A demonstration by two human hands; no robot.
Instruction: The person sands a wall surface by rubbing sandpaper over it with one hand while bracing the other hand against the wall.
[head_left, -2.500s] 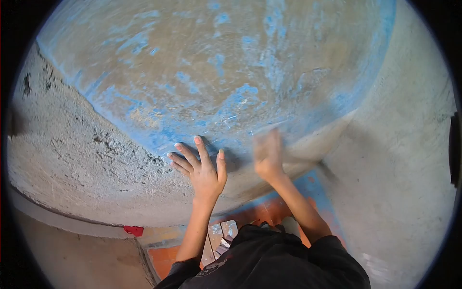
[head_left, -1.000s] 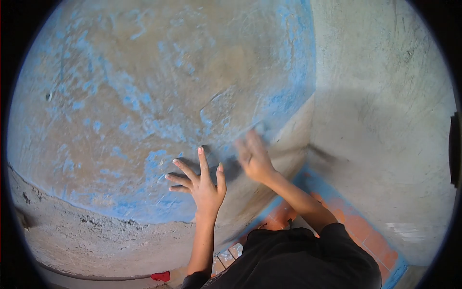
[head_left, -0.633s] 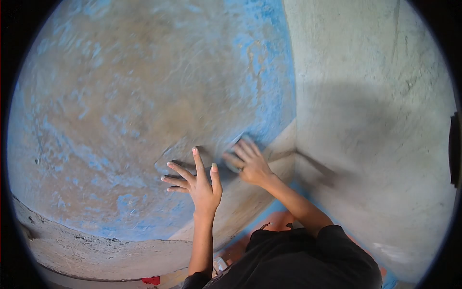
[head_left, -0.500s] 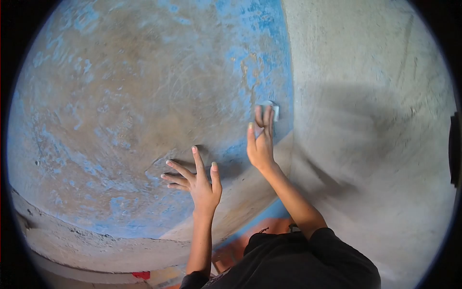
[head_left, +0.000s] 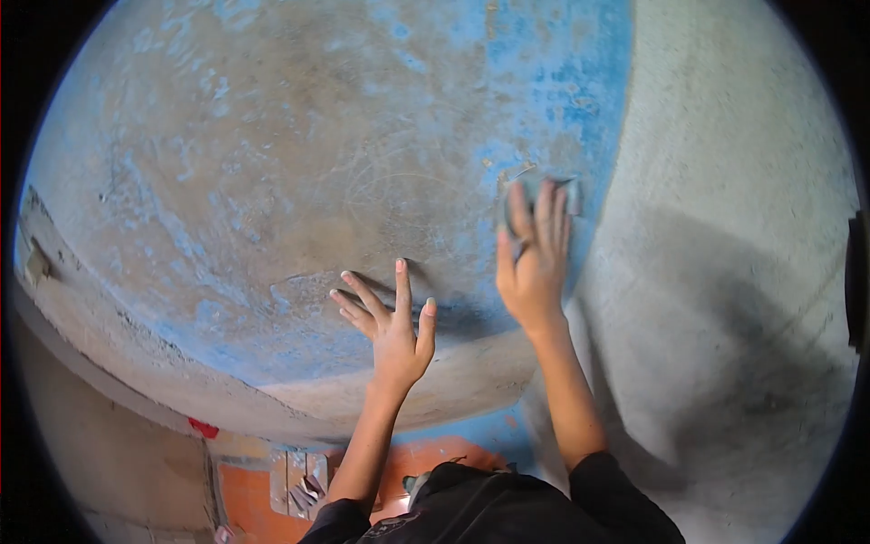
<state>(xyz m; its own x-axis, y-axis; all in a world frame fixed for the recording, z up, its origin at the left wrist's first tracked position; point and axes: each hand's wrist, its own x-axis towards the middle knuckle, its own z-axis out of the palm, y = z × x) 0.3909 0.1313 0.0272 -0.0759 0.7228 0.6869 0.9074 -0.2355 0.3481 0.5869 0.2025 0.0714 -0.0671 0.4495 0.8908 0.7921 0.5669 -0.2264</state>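
Note:
My left hand [head_left: 397,328] is spread against the worn blue-and-brown wall [head_left: 272,181], its fingers apart and nothing in them. Up and to the right, my right hand [head_left: 536,263] presses a piece of sandpaper [head_left: 573,195], greyish and slightly blurred, flat to the wall under its fingers. Part of the sheet shows past the fingertips; the rest is hidden beneath the hand. Patchy blue paint surrounds it, close to the wall's right corner.
A bare grey wall [head_left: 725,163] meets the painted one at the right. Along the lower left runs a rough ledge [head_left: 154,363] with a red scrap [head_left: 203,428]. Below are an orange floor [head_left: 254,499] and a small wooden stool [head_left: 294,471] with objects on it.
The view has shifted, bringing more floor and the stool into sight. My right hand has moved with the sandpaper on the wall; my left hand stays spread against it.

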